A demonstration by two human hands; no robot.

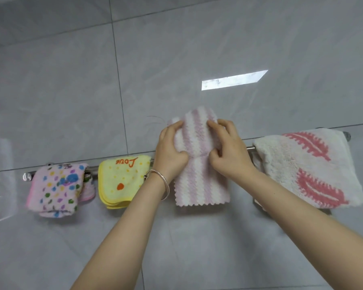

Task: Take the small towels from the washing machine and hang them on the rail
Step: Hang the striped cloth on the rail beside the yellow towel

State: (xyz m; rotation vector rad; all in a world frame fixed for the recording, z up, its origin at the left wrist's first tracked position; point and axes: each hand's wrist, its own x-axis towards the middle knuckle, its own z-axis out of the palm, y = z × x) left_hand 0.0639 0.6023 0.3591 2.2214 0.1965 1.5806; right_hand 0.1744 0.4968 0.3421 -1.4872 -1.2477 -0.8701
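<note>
A pink-and-white striped towel [199, 181] lies over the middle of the metal rail [92, 168], its upper part standing above the rail and its lower part hanging down. My left hand [170, 151] grips its left side, fingers on top and thumb pressed into the fold. My right hand [226, 151] grips its right side the same way. On the rail also hang a pink dotted towel [55, 189] at the left, a yellow towel [120, 181] beside it, and a white towel with pink feathers [308, 168] at the right.
The rail is fixed to a grey tiled wall [176, 59] with a bright reflection [233, 80] above my hands. The rail's end brackets show at the far left [26, 176] and far right [347, 136]. The washing machine is out of view.
</note>
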